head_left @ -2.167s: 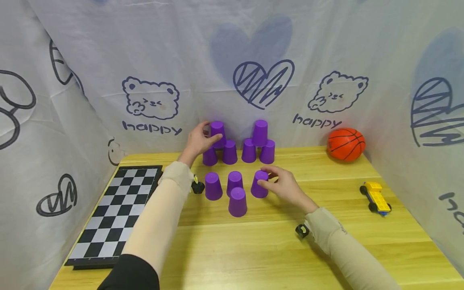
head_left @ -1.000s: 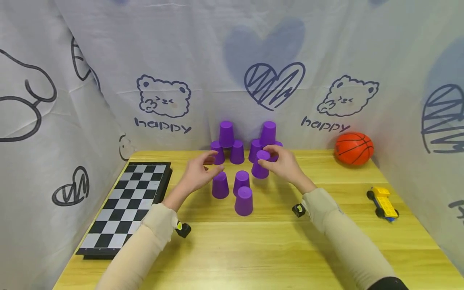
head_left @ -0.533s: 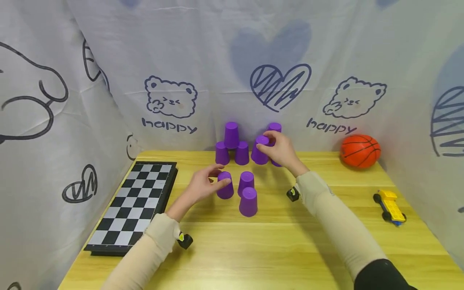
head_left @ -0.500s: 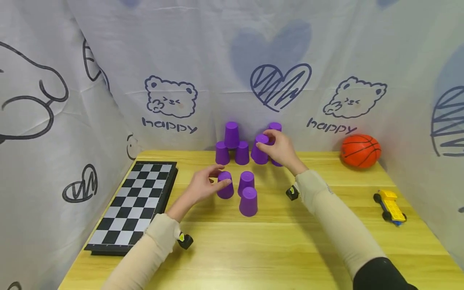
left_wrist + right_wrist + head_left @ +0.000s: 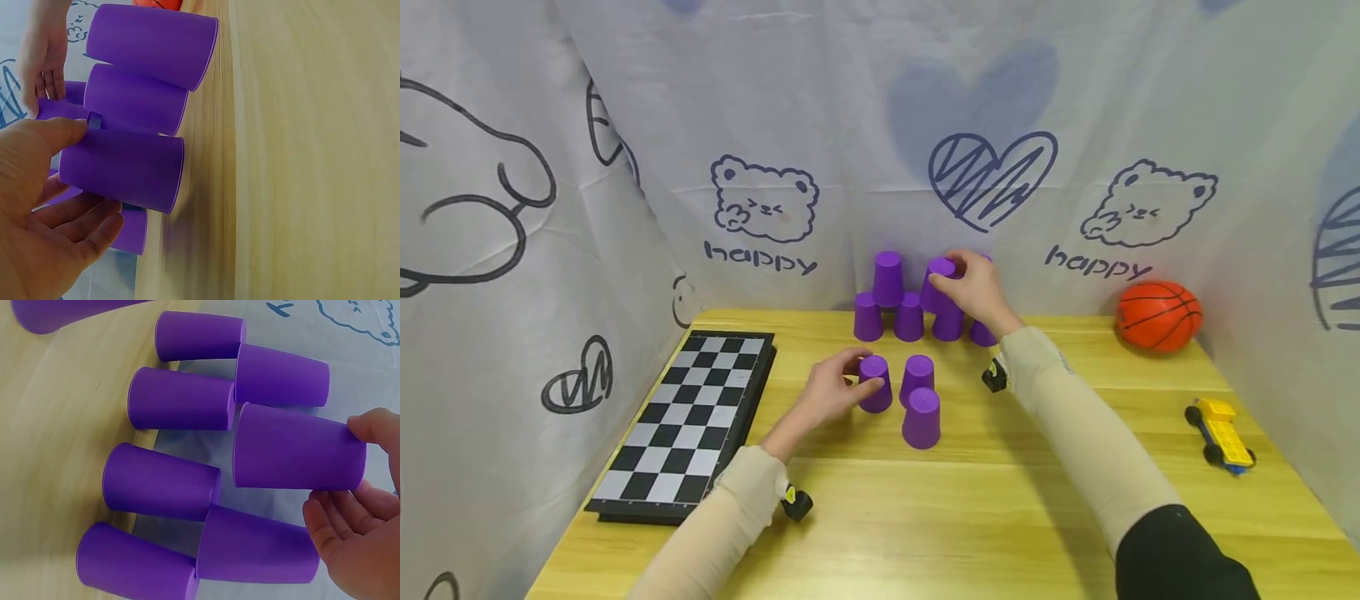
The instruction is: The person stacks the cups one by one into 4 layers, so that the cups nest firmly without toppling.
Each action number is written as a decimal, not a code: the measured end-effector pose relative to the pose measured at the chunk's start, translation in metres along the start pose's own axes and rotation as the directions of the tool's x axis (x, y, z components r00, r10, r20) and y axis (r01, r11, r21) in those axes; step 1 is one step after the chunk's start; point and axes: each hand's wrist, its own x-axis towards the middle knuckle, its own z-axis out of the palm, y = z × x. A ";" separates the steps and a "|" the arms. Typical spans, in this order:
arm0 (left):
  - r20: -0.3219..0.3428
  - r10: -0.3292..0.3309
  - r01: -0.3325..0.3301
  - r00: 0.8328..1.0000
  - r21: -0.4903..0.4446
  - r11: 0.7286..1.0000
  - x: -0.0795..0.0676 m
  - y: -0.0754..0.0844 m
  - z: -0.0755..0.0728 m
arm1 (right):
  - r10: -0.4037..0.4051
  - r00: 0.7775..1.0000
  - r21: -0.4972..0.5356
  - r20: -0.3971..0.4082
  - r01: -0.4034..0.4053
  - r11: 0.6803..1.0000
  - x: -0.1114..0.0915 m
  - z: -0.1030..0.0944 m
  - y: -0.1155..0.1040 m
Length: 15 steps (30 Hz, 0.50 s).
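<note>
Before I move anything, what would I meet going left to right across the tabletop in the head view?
Checkered board → left hand → purple cup in its grasp → nearest purple cup → right hand → orange basketball → yellow toy car.

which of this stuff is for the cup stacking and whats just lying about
In the job:
raised cup, in the right grip
left cup, in the left grip
two front cups
six stacked cups

Just lying about:
chessboard
ball
toy car
</note>
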 end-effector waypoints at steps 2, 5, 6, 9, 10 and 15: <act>-0.005 0.004 -0.004 1.000 -0.005 1.000 0.000 -0.001 0.000 | 0.007 1.000 0.013 -0.003 -0.007 1.000 0.004 0.002 -0.001; 0.000 0.003 -0.003 1.000 -0.007 1.000 0.000 -0.001 0.001 | 0.014 1.000 0.018 -0.005 -0.014 1.000 0.008 0.004 -0.001; 0.005 0.001 -0.001 1.000 -0.006 1.000 0.000 -0.001 0.002 | 0.015 1.000 0.017 -0.008 -0.015 1.000 0.009 0.005 -0.002; 0.010 -0.009 0.009 1.000 -0.008 1.000 0.000 -0.001 0.002 | 0.014 1.000 0.012 -0.014 -0.013 1.000 0.012 0.007 -0.003; 0.008 -0.011 0.011 1.000 -0.011 1.000 0.000 -0.001 0.001 | 0.014 1.000 0.015 -0.012 -0.014 1.000 0.013 0.007 -0.004; -0.002 -0.015 0.015 1.000 -0.009 1.000 -0.002 -0.003 0.000 | 0.019 1.000 0.011 0.004 -0.019 1.000 0.018 0.013 -0.006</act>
